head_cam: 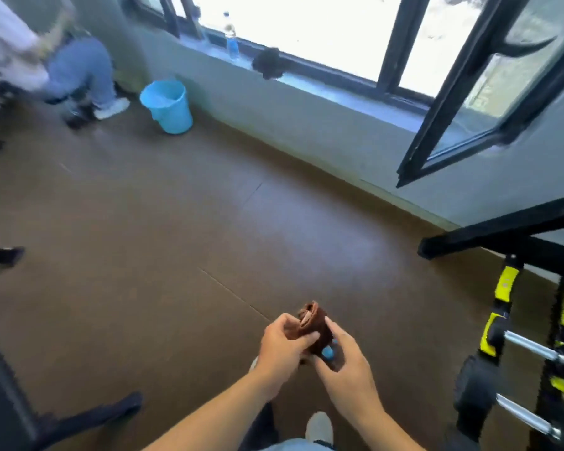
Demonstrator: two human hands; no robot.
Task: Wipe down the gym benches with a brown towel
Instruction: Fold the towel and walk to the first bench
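Preparing the towel before any bench is wiped
Your left hand (284,345) and right hand (342,369) both grip the bunched brown towel (316,323) above the floor (176,222); next, you carry it to a bench

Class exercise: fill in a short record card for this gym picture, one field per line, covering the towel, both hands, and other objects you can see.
towel: brown towel, bunched, held up over the floor
left hand: left hand grips the towel
right hand: right hand holds the towel's lower end
bucket: blue bucket on the floor by the wall
windowsill: water bottle standing upright
far left: another person, blurred
right edge: yellow-and-black straps
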